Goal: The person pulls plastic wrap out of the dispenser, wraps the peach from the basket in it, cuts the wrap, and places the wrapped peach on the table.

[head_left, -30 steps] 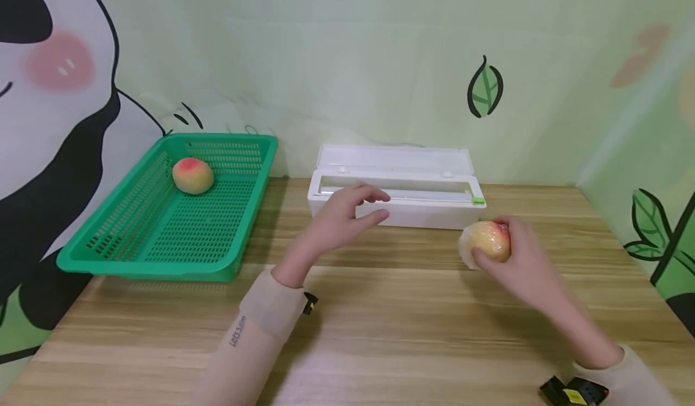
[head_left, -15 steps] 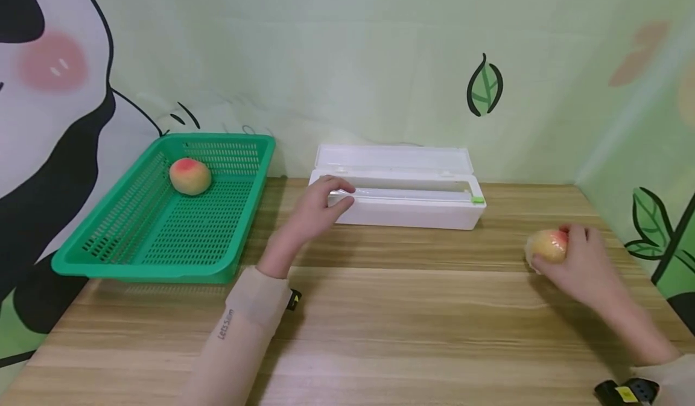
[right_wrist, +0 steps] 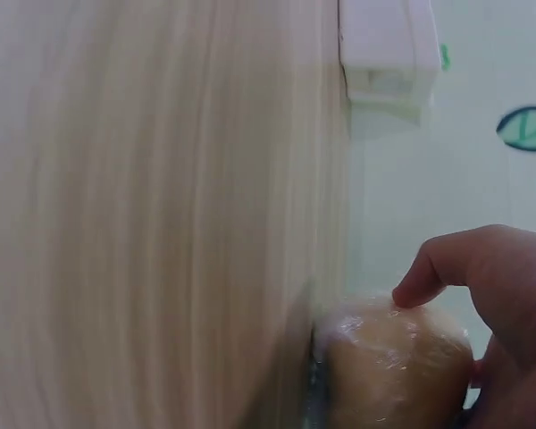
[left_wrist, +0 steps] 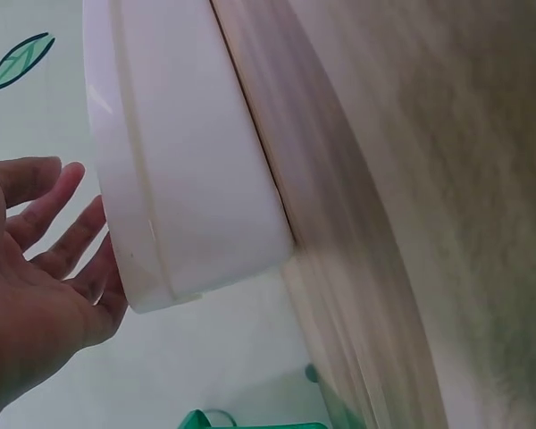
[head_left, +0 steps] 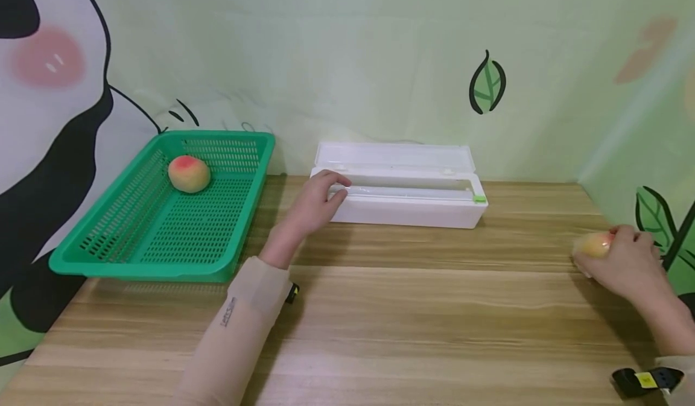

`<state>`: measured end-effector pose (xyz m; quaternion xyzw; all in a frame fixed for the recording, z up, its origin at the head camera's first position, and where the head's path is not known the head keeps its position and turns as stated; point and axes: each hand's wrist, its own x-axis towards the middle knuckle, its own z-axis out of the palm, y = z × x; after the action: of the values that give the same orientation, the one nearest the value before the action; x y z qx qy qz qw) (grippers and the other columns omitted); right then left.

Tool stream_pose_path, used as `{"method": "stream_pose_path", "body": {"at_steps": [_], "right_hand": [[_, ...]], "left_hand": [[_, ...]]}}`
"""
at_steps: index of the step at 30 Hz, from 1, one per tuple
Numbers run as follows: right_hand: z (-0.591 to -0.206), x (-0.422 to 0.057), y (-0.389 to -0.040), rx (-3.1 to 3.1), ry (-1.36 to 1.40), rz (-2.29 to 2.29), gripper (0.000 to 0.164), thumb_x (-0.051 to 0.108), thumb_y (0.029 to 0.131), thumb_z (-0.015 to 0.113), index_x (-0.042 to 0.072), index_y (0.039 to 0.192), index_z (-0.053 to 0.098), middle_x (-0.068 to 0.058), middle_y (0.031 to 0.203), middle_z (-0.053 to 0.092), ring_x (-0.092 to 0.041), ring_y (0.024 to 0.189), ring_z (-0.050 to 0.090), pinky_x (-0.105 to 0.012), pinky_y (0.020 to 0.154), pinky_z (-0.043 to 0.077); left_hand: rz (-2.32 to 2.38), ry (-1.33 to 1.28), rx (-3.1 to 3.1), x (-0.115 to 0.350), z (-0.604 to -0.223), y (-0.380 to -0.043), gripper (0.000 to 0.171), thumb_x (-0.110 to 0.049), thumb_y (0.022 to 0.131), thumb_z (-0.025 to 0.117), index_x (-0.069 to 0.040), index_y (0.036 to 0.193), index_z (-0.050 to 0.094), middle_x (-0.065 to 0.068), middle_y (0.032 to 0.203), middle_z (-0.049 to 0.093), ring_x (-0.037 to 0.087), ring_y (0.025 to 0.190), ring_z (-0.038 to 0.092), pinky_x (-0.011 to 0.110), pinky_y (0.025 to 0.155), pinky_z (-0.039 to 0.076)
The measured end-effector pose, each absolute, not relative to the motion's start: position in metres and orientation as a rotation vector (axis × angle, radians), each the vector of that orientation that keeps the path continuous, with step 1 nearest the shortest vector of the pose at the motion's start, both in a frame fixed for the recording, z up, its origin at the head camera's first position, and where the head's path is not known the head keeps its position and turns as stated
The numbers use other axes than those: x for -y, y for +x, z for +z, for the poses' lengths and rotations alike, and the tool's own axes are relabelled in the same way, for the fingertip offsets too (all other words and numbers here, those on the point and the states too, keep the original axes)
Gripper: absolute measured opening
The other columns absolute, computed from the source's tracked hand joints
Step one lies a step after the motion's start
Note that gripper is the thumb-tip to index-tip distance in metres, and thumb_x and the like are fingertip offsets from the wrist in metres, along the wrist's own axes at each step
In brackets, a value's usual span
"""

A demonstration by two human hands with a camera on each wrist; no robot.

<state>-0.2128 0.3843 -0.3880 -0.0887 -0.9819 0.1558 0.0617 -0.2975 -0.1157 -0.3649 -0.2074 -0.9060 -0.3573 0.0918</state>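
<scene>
At the table's right edge my right hand (head_left: 632, 264) grips a peach (head_left: 594, 244) wrapped in clear film. The right wrist view shows the thumb on the shiny film around the peach (right_wrist: 393, 366). My left hand (head_left: 317, 201) is at the left end of a white cling film box (head_left: 412, 213), its fingers loosely bent and holding nothing. The box lid (head_left: 396, 155) stands raised at the back, and a film roll (head_left: 407, 193) lies inside. In the left wrist view the fingers are close to the box (left_wrist: 183, 161); whether they touch it I cannot tell.
A green plastic basket (head_left: 146, 269) stands at the left, with one peach (head_left: 189, 174) inside. A small green slider (head_left: 479, 199) sits on the box's right end. The wooden table (head_left: 407, 321) meets a printed wall cloth (head_left: 353, 62) at the back and right.
My right hand has carried the wrapped peach far to the right, away from the box. The left hand has shifted left to the box's left end.
</scene>
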Motion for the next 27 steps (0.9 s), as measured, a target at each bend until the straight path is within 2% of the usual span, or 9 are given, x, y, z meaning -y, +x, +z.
{"method": "stream_pose_path", "body": {"at_steps": [7,10,12,14,17,19,21,24,27], "right_hand": [[-0.39,-0.398,-0.212,3.003,-0.211,0.445,0.08,0.03,0.084,0.067,-0.026,0.127,0.029,-0.041,0.097,0.033,-0.05,0.079,0.044,-0.043,0.052,0.037],[-0.39,-0.395,-0.211,2.996,-0.229,0.441,0.08,0.027,0.084,0.068,-0.026,0.129,0.028,-0.044,0.102,0.032,-0.054,0.085,0.04,-0.05,0.057,0.037],[-0.39,-0.391,-0.21,2.982,-0.258,0.45,0.081,0.024,0.084,0.067,-0.023,0.134,0.025,-0.048,0.112,0.028,-0.062,0.098,0.036,-0.062,0.071,0.035],[-0.388,-0.386,-0.21,2.961,-0.27,0.458,0.082,0.021,0.083,0.066,-0.02,0.139,0.023,-0.049,0.127,0.02,-0.067,0.115,0.023,-0.072,0.089,0.02],[-0.386,-0.374,-0.21,2.899,-0.184,0.461,0.081,0.018,0.083,0.067,-0.015,0.143,0.024,-0.044,0.142,0.008,-0.064,0.131,0.004,-0.073,0.097,-0.005],[-0.383,-0.363,-0.211,2.836,-0.062,0.478,0.073,0.016,0.085,0.068,-0.013,0.141,0.032,-0.039,0.146,0.01,-0.06,0.134,0.005,-0.071,0.1,0.0],[-0.38,-0.35,-0.215,2.74,0.106,0.512,0.06,0.013,0.085,0.071,-0.013,0.132,0.043,-0.038,0.143,0.021,-0.06,0.13,0.017,-0.069,0.099,0.011],[-0.373,-0.326,-0.222,2.621,0.31,0.557,0.041,0.007,0.084,0.072,-0.011,0.117,0.056,-0.034,0.132,0.039,-0.056,0.121,0.033,-0.064,0.092,0.026],[-0.369,-0.303,-0.233,2.57,0.44,0.551,0.03,0.004,0.082,0.074,-0.008,0.107,0.062,-0.03,0.119,0.05,-0.052,0.111,0.042,-0.06,0.089,0.031]], "left_hand": [[-0.943,-0.596,2.765,0.117,-0.367,-0.302,0.022,-0.005,0.101,0.052,0.0,0.117,0.065,0.011,0.122,0.058,0.025,0.119,0.052,0.032,0.098,0.038],[-0.89,-0.599,2.773,0.117,-0.367,-0.304,0.022,-0.004,0.101,0.052,-0.001,0.116,0.066,0.011,0.122,0.06,0.026,0.12,0.052,0.033,0.098,0.037],[-0.857,-0.604,2.772,0.116,-0.367,-0.306,0.021,-0.004,0.1,0.052,-0.002,0.116,0.066,0.01,0.121,0.061,0.026,0.12,0.052,0.033,0.098,0.037],[-0.829,-0.613,2.765,0.115,-0.367,-0.308,0.021,-0.003,0.1,0.052,-0.001,0.115,0.067,0.01,0.12,0.062,0.027,0.119,0.053,0.034,0.098,0.037],[-0.788,-0.62,2.759,0.114,-0.367,-0.311,0.02,-0.003,0.099,0.054,-0.001,0.113,0.067,0.011,0.117,0.063,0.027,0.116,0.055,0.034,0.096,0.038],[-0.763,-0.624,2.757,0.113,-0.367,-0.314,0.02,-0.002,0.098,0.055,0.0,0.112,0.068,0.012,0.114,0.064,0.028,0.114,0.057,0.034,0.096,0.039],[-0.733,-0.62,2.76,0.112,-0.367,-0.317,0.019,-0.003,0.098,0.056,0.001,0.111,0.068,0.013,0.113,0.064,0.029,0.111,0.058,0.034,0.096,0.039],[-0.709,-0.604,2.771,0.11,-0.366,-0.322,0.019,-0.007,0.098,0.058,0.0,0.111,0.07,0.013,0.112,0.064,0.031,0.109,0.057,0.035,0.096,0.038],[-0.697,-0.583,2.8,0.109,-0.362,-0.325,0.02,-0.011,0.098,0.06,0.0,0.111,0.071,0.014,0.112,0.063,0.032,0.107,0.056,0.035,0.094,0.038]]}}
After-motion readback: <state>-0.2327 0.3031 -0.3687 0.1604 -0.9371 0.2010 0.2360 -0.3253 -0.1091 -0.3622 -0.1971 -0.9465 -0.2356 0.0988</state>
